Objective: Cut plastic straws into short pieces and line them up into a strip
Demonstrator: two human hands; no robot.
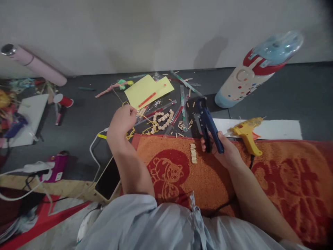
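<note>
My right hand is wrapped around the lower handles of a dark blue plier-like tool, which points away from me above the towel's far edge. My left hand is closed, its fingertips curled by a pile of short wooden sticks; what they pinch, if anything, is hidden. Yellow string runs beside that hand toward a curved chain of small wooden pieces. Between the hands, a neat row of short sticks lies on the orange towel. Loose cut pieces are scattered beyond it.
Yellow paper and clear-wrapped red and green strips lie at the back. A yellow glue gun rests on a white board, right. A tall bottle, pink flask, phone and cables stand or lie around.
</note>
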